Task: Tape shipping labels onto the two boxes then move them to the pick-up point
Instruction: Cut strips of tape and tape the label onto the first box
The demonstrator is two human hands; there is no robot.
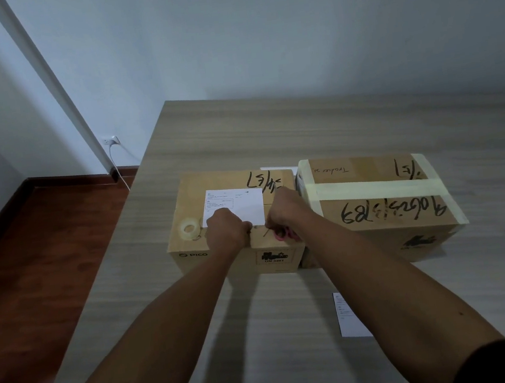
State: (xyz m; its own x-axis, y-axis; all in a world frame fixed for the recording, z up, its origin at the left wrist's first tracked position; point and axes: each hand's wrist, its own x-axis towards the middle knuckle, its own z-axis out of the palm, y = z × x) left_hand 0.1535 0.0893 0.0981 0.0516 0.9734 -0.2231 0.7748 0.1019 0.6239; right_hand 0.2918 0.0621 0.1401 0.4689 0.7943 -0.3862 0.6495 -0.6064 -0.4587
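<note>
Two cardboard boxes sit side by side on the wooden table. On top of the left box lies a white shipping label, with a roll of clear tape just beside it. The left hand rests on the label's near edge, fingers curled. The right hand curls at the label's right corner (what it pinches cannot be told), above pink-handled scissors. The right box bears pale tape bands. A second label lies on the table, near the right forearm.
</note>
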